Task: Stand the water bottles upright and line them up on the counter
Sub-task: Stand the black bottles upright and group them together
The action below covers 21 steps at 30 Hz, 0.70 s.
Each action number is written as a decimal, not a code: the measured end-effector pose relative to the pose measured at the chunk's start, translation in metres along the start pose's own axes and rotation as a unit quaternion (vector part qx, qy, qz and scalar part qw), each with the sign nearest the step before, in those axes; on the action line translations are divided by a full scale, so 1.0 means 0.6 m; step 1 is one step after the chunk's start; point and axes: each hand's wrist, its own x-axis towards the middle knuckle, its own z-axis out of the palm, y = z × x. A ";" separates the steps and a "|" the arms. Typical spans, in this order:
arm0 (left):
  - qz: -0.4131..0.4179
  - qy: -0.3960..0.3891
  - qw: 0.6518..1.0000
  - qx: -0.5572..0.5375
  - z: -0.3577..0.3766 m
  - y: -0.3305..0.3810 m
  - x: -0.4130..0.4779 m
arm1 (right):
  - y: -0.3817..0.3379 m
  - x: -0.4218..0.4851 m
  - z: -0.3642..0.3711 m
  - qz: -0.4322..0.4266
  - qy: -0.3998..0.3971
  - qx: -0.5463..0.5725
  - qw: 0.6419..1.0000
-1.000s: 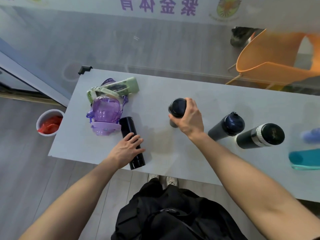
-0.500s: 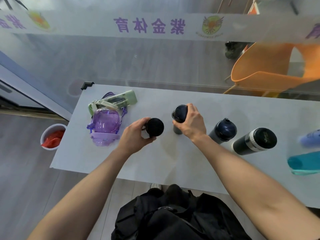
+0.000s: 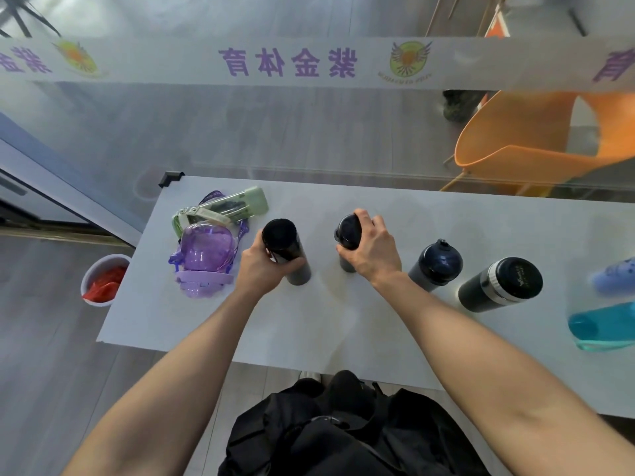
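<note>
Now both arms reach forward: left hand (image 3: pixel 263 269) grips the black flask (image 3: pixel 285 250), right hand (image 3: pixel 372 250) the dark bottle (image 3: pixel 347 235), both upright on the desk (image 3: pixel 343 321) beside a fallen purple bottle (image 3: pixel 204 257).

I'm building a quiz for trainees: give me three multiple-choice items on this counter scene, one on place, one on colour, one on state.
1. Where does the purple bottle lie?
A. left end of the counter
B. on the floor
C. right of the blue bottle

2. What colour is the bottle at the right edge?
A. red
B. blue
C. yellow

3. How is the slim black bottle in the left hand?
A. lying flat
B. upside down in the bin
C. upright

Answers: A, it lies beside the green bottle; B, the blue bottle is translucent; C, its cap faces up.
</note>
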 end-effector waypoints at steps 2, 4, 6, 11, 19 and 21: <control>0.010 -0.008 1.000 0.002 0.008 0.005 -0.005 | 0.000 0.000 -0.002 0.001 -0.001 0.003 1.000; 0.015 -0.013 1.000 -0.008 0.019 0.018 -0.007 | -0.001 0.000 -0.003 0.002 -0.006 0.003 1.000; 0.016 -0.016 1.000 -0.014 0.025 0.032 -0.007 | -0.003 -0.001 -0.004 0.002 -0.009 0.002 1.000; 0.012 -0.077 0.997 0.004 0.013 0.026 -0.003 | -0.004 0.001 -0.017 0.004 -0.047 -0.035 0.998; 0.032 -0.102 0.986 0.128 -0.127 -0.027 -0.002 | -0.106 0.030 -0.081 -0.168 0.153 0.066 0.972; 0.010 -0.078 0.989 0.128 -0.178 -0.042 0.005 | -0.161 0.053 -0.088 -0.229 0.134 0.070 0.962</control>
